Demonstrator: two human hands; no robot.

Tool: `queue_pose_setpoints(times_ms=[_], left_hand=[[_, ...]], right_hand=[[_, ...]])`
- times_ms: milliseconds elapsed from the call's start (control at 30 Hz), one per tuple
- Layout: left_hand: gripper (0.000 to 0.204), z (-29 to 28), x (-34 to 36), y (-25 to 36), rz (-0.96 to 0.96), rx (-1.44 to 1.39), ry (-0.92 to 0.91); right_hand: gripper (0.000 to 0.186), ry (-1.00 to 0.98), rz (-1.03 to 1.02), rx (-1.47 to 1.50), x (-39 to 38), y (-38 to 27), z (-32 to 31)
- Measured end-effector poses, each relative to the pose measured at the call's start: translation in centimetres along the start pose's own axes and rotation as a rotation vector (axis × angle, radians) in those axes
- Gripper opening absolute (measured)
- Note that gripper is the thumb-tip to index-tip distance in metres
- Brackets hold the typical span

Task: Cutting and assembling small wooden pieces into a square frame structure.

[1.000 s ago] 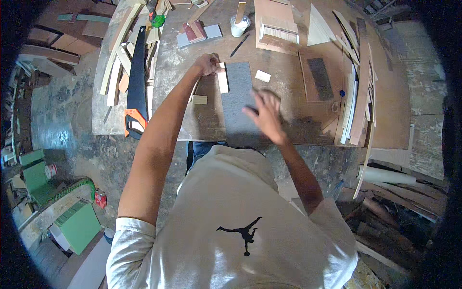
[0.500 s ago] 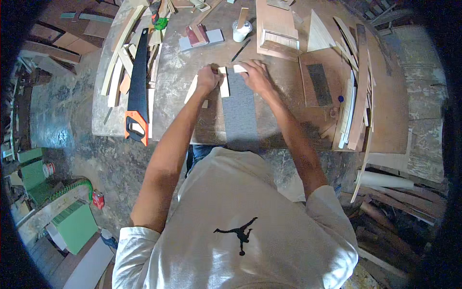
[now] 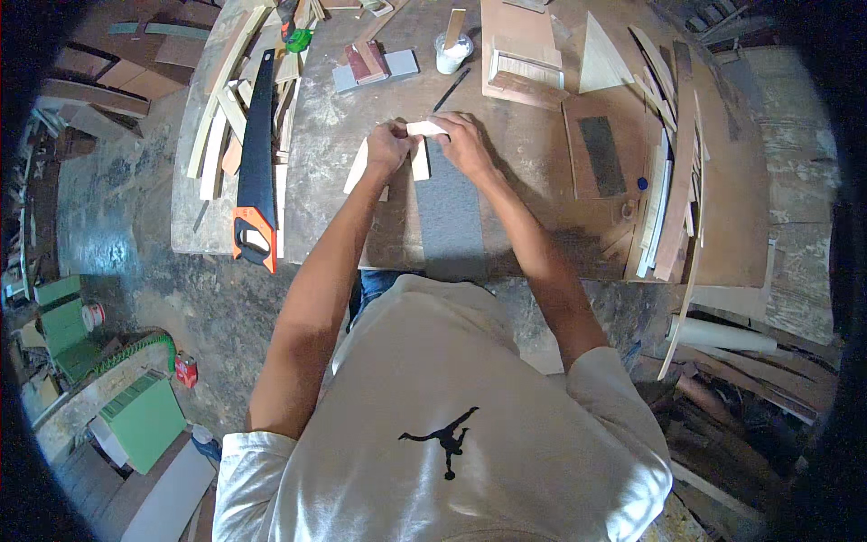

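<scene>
A small pale wood block (image 3: 426,128) spans the gap between my two hands above the table. My right hand (image 3: 465,147) pinches its right end. My left hand (image 3: 386,152) is closed at its left end, and the fingertips are partly hidden. Two pale wood pieces lie by my left hand: a flat piece (image 3: 358,168) to its left, and a narrow piece (image 3: 420,163) to its right, below the block. A long grey abrasive strip (image 3: 452,217) runs from under my hands to the table's near edge. A dark pencil-like stick (image 3: 452,90) lies just beyond.
A handsaw (image 3: 256,172) with an orange handle rests over wood strips at left. Further back are a white cup (image 3: 452,56) with a stick in it and a reddish block on a grey bar (image 3: 377,70). Wood offcuts (image 3: 673,172) line the right side.
My right hand has moved left with the wood block, bringing it up to my left hand. The block now covers the top of the narrow piece.
</scene>
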State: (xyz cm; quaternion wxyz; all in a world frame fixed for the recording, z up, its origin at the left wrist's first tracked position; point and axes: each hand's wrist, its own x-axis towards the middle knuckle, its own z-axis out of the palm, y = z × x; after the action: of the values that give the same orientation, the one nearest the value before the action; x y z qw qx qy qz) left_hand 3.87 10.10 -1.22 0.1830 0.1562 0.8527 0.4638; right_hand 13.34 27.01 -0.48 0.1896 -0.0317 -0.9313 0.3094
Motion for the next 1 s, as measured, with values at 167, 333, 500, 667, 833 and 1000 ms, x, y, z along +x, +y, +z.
queue_pose_setpoints(times_ms=[167, 333, 500, 667, 833, 1000], left_hand=[[0.040, -0.4, 0.3, 0.3, -0.065, 0.012, -0.018], [0.049, -1.0, 0.1, 0.4, 0.082, 0.096, 0.005], [0.047, -3.4, -0.5, 0.2, 0.126, 0.114, 0.126], [0.050, -7.0, -3.6, -3.0, 0.030, 0.212, 0.155], [0.050, -7.2, -4.9, -3.7, 0.152, 0.160, 0.083], [0.046, -7.3, -5.3, 2.7, 0.083, -0.054, 0.082]], right_hand=[[0.036, 0.004, -0.017, 0.066, 0.2, 0.1, 0.3], [0.045, -0.067, -0.027, 0.002, 0.2, -0.2, -0.2], [0.052, -0.150, -0.010, -0.148, -0.5, -0.4, -1.1], [0.046, 0.062, -0.026, -0.210, -0.7, -1.6, -1.6], [0.036, 0.238, 0.032, 0.097, -2.3, -4.6, -1.9], [0.044, 0.123, 0.337, 0.475, -6.1, -8.9, -0.6]])
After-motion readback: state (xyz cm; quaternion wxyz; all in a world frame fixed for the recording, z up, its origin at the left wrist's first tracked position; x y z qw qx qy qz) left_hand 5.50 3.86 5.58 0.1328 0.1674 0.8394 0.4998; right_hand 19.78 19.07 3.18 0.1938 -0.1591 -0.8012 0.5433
